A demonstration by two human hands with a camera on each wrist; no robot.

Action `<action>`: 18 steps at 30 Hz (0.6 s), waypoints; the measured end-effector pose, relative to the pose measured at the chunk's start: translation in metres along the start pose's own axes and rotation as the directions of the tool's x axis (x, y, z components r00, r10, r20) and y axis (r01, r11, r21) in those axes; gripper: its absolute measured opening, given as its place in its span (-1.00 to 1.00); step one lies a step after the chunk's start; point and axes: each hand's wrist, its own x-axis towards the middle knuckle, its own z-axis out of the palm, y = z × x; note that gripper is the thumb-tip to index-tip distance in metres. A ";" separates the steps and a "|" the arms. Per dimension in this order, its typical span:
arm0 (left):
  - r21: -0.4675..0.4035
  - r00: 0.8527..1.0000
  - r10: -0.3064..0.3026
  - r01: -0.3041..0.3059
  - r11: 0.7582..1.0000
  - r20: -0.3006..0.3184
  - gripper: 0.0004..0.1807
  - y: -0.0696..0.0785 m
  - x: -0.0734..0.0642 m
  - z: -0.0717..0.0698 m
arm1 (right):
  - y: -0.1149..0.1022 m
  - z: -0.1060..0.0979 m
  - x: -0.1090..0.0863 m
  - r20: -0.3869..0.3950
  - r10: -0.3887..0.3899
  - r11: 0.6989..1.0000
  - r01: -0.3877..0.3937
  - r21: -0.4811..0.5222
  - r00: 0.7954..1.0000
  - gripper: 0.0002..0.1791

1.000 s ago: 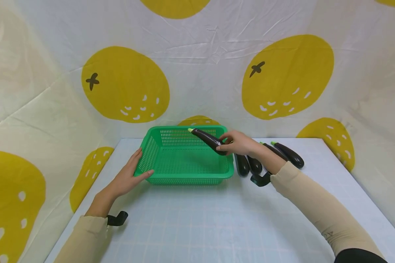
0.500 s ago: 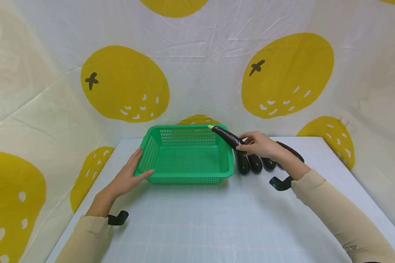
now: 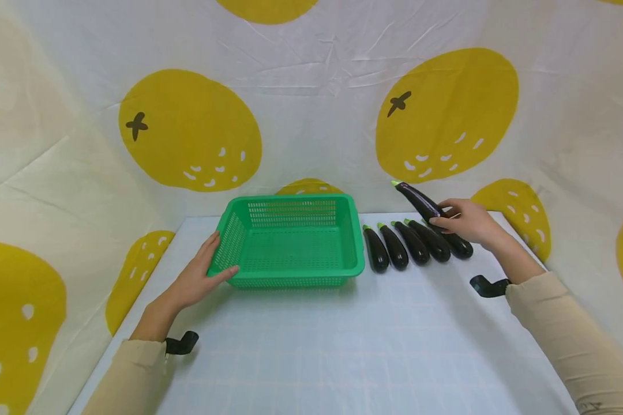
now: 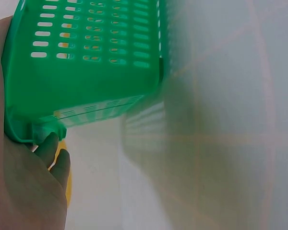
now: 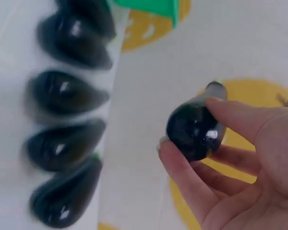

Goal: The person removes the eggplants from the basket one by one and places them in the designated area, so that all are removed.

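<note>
A dark, glossy eggplant (image 3: 417, 200) is pinched near its thick end by my right hand (image 3: 469, 220), raised above the table with its green stem end pointing up and left. In the right wrist view, thumb and fingertips surround the round end of this eggplant (image 5: 192, 134). Below it, several other eggplants (image 3: 394, 248) lie side by side in a row; the rightmost is partly covered by the hand. My left hand (image 3: 194, 279) holds the left front corner of a green plastic basket (image 3: 296, 278). From the left wrist, its fingertips appear at the basket's rim (image 4: 19, 136).
The row of eggplants lies just right of the basket on the white gridded table (image 3: 301, 351). A white curtain (image 3: 322, 132) with yellow fruit prints rises behind the table and along both sides.
My right hand has carried the eggplant rightward, from over the basket's right side to above the right end of the row. My left hand has stayed on the basket.
</note>
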 end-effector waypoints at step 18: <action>-0.003 1.000 -0.008 0.008 1.000 0.010 0.12 0.001 -0.001 -0.002 | 0.120 -0.009 0.003 -0.034 0.193 0.975 -0.196 -0.104 0.981 -0.29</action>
